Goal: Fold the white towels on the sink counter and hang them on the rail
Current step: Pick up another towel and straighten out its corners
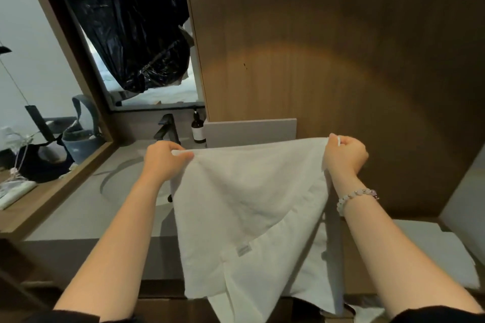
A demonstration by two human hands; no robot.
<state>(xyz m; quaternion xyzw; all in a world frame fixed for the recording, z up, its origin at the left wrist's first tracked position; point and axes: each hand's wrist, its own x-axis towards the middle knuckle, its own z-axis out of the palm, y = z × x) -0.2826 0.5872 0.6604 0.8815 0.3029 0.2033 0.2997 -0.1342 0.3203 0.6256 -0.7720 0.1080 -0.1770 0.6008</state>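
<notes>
Nearest to me, the person's left forearm point(115, 238) reaches out from a dark sleeve over the grey table point(65, 217). A round sink point(118, 178) is sunk into it, and a black tap point(166, 126) and a brown bottle point(198, 130) stand at the back. The left hand point(165, 157) has its fingers point(183, 156) curled tight, pinching one top corner of the white towel point(249, 204). The towel hangs spread between the two hands, held up in the air at the table's front edge, with a small label showing low down and its bottom end drooping out of sight. The right hand point(345, 155), a bead bracelet point(357, 195) at its wrist, grips the other top corner in closed fingers. Further right, another white towel point(446, 257) lies flat on the table.

I'd say the fold is only at its start, with the cloth held out square by its top edge. The next move calls for bringing the two corners together evenly, edges matched, without letting either corner slip. I can't pick out the rail from here.
</notes>
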